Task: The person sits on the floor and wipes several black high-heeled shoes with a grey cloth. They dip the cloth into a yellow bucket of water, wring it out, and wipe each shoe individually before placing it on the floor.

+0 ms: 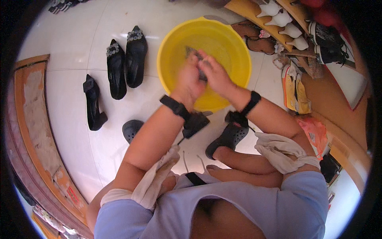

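Observation:
Both hands are together over a yellow plastic basin (235, 89) on the tiled floor. My left hand (189, 74), blurred, grips a crumpled dark grey piece, probably cloth (203, 75). From the other side my right hand (217, 71) closes on the same piece. A pointed end of it sticks out past the fingers, and the rest is hidden. Left of the basin lie two black pointed flats (135, 59) with jewelled buckles. Beside them a black block-heeled pump (93, 104) has a square ornament on its toe.
Black clogs (222, 139) are on my feet, close below the basin. A wooden rack (247, 13) with white heeled shoes (280, 18) stands at upper right. Yellow sneakers (294, 89), black sneakers (326, 44) and a red plastic bag (315, 133) line the right. A worn wooden frame (38, 119) runs along the left.

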`<move>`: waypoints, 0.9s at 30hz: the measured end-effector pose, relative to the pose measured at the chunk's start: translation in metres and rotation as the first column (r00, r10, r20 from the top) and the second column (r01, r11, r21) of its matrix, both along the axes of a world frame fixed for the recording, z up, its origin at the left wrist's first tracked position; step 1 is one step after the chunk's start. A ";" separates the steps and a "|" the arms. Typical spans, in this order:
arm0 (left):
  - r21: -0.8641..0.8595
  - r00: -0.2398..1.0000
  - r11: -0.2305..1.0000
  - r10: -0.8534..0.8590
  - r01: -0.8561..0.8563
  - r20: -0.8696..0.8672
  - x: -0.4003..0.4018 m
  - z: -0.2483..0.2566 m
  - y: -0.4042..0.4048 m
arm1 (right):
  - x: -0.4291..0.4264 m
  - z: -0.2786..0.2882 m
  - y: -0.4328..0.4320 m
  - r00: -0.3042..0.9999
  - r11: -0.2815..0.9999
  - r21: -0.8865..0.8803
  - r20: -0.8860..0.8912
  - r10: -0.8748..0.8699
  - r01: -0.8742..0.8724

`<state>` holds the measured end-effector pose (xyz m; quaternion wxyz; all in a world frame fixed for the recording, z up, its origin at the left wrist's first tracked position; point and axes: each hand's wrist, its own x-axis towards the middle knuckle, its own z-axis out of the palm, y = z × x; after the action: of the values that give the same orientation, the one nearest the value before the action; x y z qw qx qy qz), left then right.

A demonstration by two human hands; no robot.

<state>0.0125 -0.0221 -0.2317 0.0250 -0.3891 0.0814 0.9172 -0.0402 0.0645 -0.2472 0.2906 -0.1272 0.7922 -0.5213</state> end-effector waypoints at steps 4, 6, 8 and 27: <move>0.147 0.991 0.988 -0.024 0.043 -0.134 0.004 -0.008 0.015 | -0.008 -0.020 0.007 0.975 0.985 -0.031 0.153 -0.164 0.170; 0.033 0.995 0.998 -0.051 0.054 -0.091 0.004 -0.013 0.009 | 0.003 -0.025 0.009 0.997 0.995 -0.100 0.070 -0.018 0.025; -0.025 0.996 0.998 -0.052 0.050 -0.071 0.005 -0.011 0.004 | 0.001 -0.028 0.008 0.998 0.999 -0.039 -0.054 -0.040 0.037; -0.145 0.912 0.926 -0.301 0.349 0.277 0.018 -0.003 -0.057 | -0.023 -0.061 0.011 0.583 0.380 0.829 -0.082 0.809 -0.411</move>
<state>0.0303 -0.0795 -0.2347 0.1505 -0.4831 0.2292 0.8316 -0.0636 0.0750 -0.3078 0.2865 -0.4170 0.8612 0.0487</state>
